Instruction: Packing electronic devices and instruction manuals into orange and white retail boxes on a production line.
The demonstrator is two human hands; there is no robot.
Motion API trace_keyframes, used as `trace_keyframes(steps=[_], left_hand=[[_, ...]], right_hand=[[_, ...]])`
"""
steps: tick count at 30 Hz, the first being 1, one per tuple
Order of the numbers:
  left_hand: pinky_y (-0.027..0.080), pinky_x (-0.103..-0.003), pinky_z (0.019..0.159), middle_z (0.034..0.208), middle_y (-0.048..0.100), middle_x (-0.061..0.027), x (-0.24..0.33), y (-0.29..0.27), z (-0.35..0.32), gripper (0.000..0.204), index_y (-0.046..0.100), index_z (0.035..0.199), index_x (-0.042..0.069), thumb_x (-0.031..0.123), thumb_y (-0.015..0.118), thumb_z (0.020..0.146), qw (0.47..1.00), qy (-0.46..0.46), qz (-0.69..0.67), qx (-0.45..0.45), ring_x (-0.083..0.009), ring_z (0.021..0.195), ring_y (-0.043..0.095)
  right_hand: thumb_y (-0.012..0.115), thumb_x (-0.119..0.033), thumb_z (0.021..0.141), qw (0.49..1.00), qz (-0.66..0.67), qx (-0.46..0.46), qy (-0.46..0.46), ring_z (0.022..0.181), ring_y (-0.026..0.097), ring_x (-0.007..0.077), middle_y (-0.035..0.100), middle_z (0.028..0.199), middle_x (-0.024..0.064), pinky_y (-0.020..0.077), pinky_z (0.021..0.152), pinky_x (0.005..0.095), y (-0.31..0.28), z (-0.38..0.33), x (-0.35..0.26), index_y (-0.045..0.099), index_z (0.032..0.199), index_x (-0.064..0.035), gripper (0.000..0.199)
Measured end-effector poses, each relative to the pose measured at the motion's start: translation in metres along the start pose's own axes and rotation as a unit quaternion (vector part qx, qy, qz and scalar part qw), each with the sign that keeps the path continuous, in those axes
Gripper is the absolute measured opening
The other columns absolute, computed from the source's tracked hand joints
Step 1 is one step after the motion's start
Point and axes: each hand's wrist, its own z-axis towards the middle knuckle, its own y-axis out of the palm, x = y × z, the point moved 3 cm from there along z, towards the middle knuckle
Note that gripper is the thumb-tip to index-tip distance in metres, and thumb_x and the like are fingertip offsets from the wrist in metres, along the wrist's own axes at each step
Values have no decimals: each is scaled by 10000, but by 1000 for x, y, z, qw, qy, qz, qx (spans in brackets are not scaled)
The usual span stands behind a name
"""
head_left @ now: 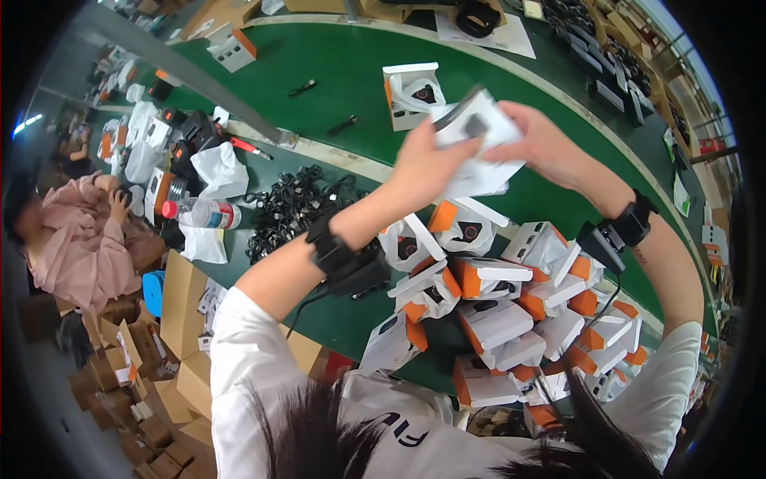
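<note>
Both my hands are raised over the green bench, closed on a small stack of white printed leaflets. My left hand grips its left side, with the thumb laid across the front. At the upper right edge my right hand pinches it between thumb and fingers. Just behind the stack stands an open white-and-orange box, holding a white bag and a black round device. Below my hands lies a heap of similar open boxes, several with white bags inside.
A pile of black cables lies left of the boxes, beside a red-capped bottle. Two small black cable pieces rest on the green belt. A metal post slants at left. A co-worker in pink sits far left near cartons.
</note>
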Motion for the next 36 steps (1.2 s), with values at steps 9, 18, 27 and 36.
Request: trace_keyframes(steps=[9,18,27,36], left_hand=[[476,-234,653,909,617,-48,-22,-241,-241,430,502,1121,-28,94,678,749,899,-293,254,203,-112,751,573],[421,-360,865,1076,549,-150,-115,-416,-546,631,373,1236,-47,93,685,706,759,-289,531,241,-249,1024,513],[439,-259,794,934,609,-86,-81,-228,-95,236,567,985,-15,97,643,792,927,-70,308,205,-157,874,575],[441,-401,752,958,497,-112,-183,-179,115,326,485,964,34,274,618,787,695,-13,715,74,-276,986,486]], right_hand=[[654,-100,737,834,-541,61,88,1114,482,284,434,1258,139,403,934,339,-169,15,178,388,1274,-59,601],[582,-33,735,814,-572,69,67,962,532,329,543,1039,137,442,813,380,-175,63,212,550,1025,-66,293],[518,-86,821,957,-262,8,127,689,601,153,589,702,73,465,641,272,-121,71,113,500,861,1,98],[529,-104,813,943,-207,-84,247,538,458,88,462,628,7,374,515,224,-75,24,61,490,898,5,144]])
